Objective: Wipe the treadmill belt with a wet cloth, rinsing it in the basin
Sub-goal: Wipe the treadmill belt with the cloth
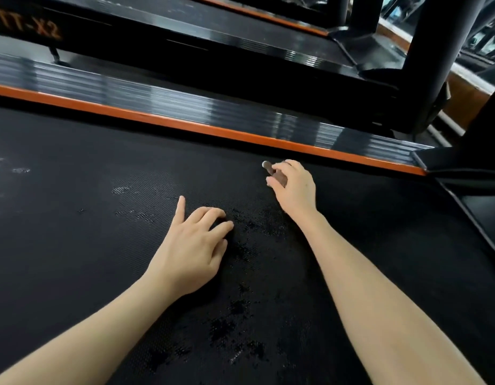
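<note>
Two hands are working low over the treadmill belt [74, 245] right now. The left hand [193, 245] is resting on the textured black surface, index finger stretched forward, the other fingers loosely bent, holding nothing. The right hand [293, 187] is reaching further out, close to the orange trim strip [185, 125], and its fingers are curling round a small brownish wad [278, 177] with a greyish tip poking out beyond the thumb. It is too small to name for certain; judging by the task, it is probably the cloth, bunched up tight.

Darker wet patches [240, 254] are showing on the belt between and below the two forearms, while paler scuff marks [21, 170] are sitting far to the left, so the wiping step looks to be under way with plenty of belt not yet covered. The basin is not showing anywhere in this view.

Beyond the ribbed side rail [157, 90], a second machine with orange lettering [26, 26] is standing alongside.

Next move, as I am reading it: spread that wad flat, press it down and sweep it leftward towards the scuffs, the left hand bracing.
</note>
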